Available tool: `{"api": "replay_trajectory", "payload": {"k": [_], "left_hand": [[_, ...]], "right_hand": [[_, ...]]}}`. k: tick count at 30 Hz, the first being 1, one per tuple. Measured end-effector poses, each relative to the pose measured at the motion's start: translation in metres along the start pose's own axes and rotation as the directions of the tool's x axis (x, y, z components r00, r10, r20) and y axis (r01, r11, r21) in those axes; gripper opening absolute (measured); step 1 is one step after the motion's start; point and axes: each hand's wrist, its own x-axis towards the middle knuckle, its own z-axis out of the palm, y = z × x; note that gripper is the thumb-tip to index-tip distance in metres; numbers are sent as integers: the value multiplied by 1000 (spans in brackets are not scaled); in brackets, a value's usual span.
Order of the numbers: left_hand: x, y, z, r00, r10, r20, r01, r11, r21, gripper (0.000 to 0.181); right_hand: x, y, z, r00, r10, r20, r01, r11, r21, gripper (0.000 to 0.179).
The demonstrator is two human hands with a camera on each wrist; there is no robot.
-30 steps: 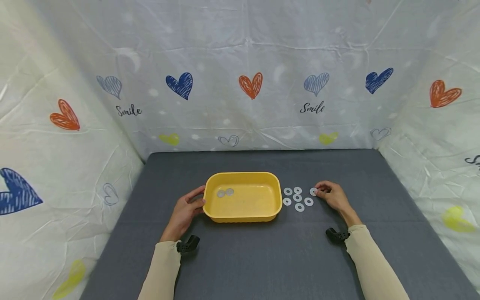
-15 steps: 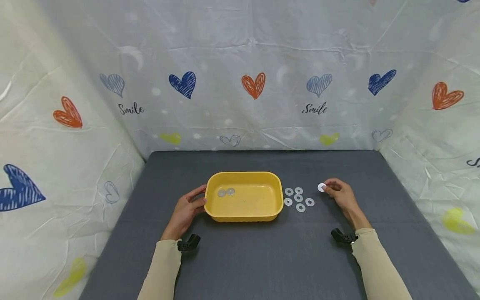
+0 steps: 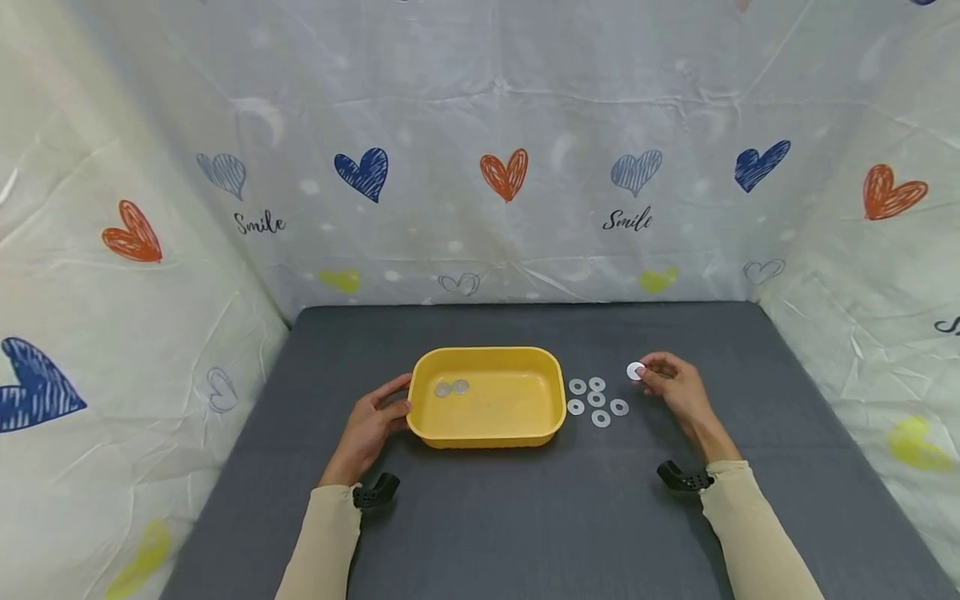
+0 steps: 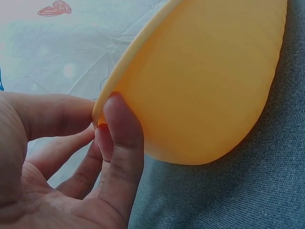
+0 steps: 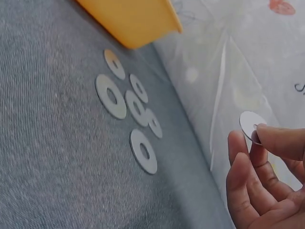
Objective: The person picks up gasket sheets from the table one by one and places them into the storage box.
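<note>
One washer (image 3: 632,371) sits pinched in your right hand (image 3: 677,390), raised to the right of the yellow tray (image 3: 487,415). Two discs (image 3: 460,386) (holes too faint to tell) lie inside it, apparently done; six loose washers (image 5: 136,143) beside its right end seem left. Your left hand (image 3: 367,427) grips its left end.
</note>
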Motion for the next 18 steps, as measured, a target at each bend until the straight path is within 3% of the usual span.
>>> {"api": "replay_trajectory", "payload": {"k": [10, 18], "left_hand": [[-1, 0, 1, 1000, -10, -8, 10, 1000, -7, 57], [-2, 0, 0, 1000, -11, -8, 11, 1000, 0, 56]], "right_hand": [[-8, -9, 9, 1000, -23, 17, 22, 998, 51, 30], [-18, -20, 22, 999, 2, 37, -4, 998, 56, 33]]}}
